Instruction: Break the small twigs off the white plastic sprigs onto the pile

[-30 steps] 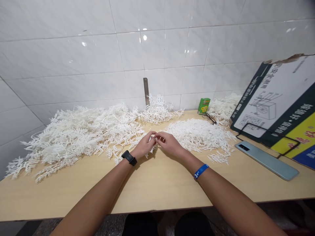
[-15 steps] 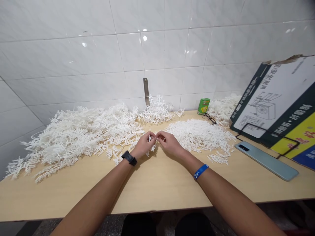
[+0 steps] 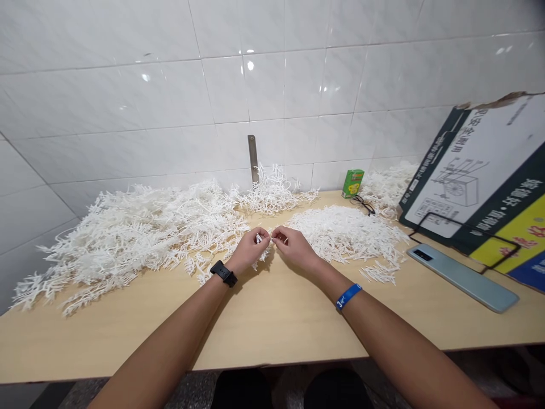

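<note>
My left hand [image 3: 251, 248] is closed in a pinch around a small white branched plastic sprig [image 3: 264, 258], whose twigs hang below the fingers. Close against it, thumb and forefinger pressed together, is my right hand [image 3: 293, 245]; what lies between those fingertips is too small to make out. Both hands hover over the wooden table [image 3: 272, 318]. A large tangled heap of white branched pieces [image 3: 157, 227] spreads to the left of them. On the right lies a flatter pile of short white pieces [image 3: 349, 230].
Against the tiled wall stand a metal ruler [image 3: 253, 159] and a smaller white heap [image 3: 275, 193]. Farther right are a green box [image 3: 353, 183], dark-framed glasses [image 3: 363, 205], another white pile [image 3: 385, 187], a phone [image 3: 464, 278], a black wire frame [image 3: 464, 228] and a large printed carton [image 3: 481, 187].
My fingertips have drawn very slightly apart, the right hand shifting a touch to the right. The piles look the same.
</note>
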The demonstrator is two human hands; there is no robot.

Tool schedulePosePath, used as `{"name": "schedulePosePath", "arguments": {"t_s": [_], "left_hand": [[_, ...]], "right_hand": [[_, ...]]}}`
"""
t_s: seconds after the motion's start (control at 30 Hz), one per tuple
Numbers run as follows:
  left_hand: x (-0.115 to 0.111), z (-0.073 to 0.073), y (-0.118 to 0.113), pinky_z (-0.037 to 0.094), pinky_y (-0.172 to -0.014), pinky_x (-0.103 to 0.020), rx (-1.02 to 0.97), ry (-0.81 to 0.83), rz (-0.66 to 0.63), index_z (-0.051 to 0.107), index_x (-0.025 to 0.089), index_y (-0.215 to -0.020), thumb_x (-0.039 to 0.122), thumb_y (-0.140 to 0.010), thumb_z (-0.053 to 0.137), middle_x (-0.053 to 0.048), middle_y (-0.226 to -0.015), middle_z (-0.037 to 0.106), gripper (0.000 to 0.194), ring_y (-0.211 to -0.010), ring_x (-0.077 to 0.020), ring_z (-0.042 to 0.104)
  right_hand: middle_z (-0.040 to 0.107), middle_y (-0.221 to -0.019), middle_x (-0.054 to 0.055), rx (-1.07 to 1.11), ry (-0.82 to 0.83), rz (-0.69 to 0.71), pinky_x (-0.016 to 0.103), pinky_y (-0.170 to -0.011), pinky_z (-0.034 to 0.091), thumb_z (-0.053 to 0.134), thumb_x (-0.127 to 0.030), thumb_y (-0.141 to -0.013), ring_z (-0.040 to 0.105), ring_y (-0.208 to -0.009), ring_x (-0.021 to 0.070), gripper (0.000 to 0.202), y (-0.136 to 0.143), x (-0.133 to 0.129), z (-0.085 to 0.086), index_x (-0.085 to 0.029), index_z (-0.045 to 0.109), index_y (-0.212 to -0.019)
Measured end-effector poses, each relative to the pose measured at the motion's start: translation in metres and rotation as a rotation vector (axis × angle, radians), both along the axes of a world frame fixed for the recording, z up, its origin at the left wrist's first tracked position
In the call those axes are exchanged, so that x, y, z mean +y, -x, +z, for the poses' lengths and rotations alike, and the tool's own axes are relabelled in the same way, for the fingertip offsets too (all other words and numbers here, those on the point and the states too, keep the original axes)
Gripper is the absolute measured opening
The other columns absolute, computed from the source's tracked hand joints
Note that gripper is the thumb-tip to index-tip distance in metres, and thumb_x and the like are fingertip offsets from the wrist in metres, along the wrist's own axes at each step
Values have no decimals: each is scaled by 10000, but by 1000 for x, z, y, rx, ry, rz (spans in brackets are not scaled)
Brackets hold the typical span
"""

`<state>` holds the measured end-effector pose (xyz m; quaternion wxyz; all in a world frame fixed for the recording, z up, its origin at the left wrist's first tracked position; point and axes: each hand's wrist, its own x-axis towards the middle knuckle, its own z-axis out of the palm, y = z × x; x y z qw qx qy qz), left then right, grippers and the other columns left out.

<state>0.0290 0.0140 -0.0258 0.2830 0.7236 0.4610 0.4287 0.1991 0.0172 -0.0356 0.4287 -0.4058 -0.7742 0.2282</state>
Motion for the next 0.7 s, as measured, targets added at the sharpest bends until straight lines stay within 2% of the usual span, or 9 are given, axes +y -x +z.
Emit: {"name": "schedulePosePath", "arguments": {"t_s": [0.27,0.37,0.43,0.53,0.6,0.7], "left_hand": [[-1,0,0,402,-642,-269,-3,5,-38,619,187,-818,325,-845,550,4,-749,584,156,-686,-139,512],[-1,-1,0,396,-627,-267,-16,13,-34,628,188,-923,294,-842,551,6,-749,580,155,-673,-134,508],[-1,-3,-1,388,-600,-260,-54,37,-39,600,188,-1026,300,-834,575,12,-740,573,223,-656,-131,505],[0,-4,-1,413,-614,-252,-147,68,-70,551,187,-1101,285,-811,620,-14,-852,621,314,-708,-132,548],[0,-3,-2,442,-660,-263,-167,76,-87,567,184,-1072,260,-803,629,-39,-928,647,286,-773,-144,587],[0,-1,-3,480,-738,-301,-202,124,-108,605,174,-968,265,-809,632,-57,-902,678,186,-845,-180,640]], "right_hand": [[625,-753,4,19,7,0,275,-647,360,514,-258,-876,524,-689,151,120,-1,0,0,-202,603,-819],[606,-725,0,24,8,-39,272,-633,352,499,-263,-883,517,-673,149,135,-1,0,1,-201,587,-801],[604,-721,0,37,14,-77,270,-623,350,491,-270,-887,517,-668,148,147,-1,1,1,-199,577,-791],[612,-732,0,61,27,-126,267,-615,349,486,-282,-889,524,-671,148,154,-1,1,0,-199,576,-796],[613,-729,-3,67,28,-147,266,-611,350,487,-285,-887,525,-669,148,155,-1,1,0,-199,579,-797],[614,-724,-3,76,33,-167,265,-606,351,492,-284,-881,525,-667,148,152,-1,2,-1,-198,581,-792]]}}
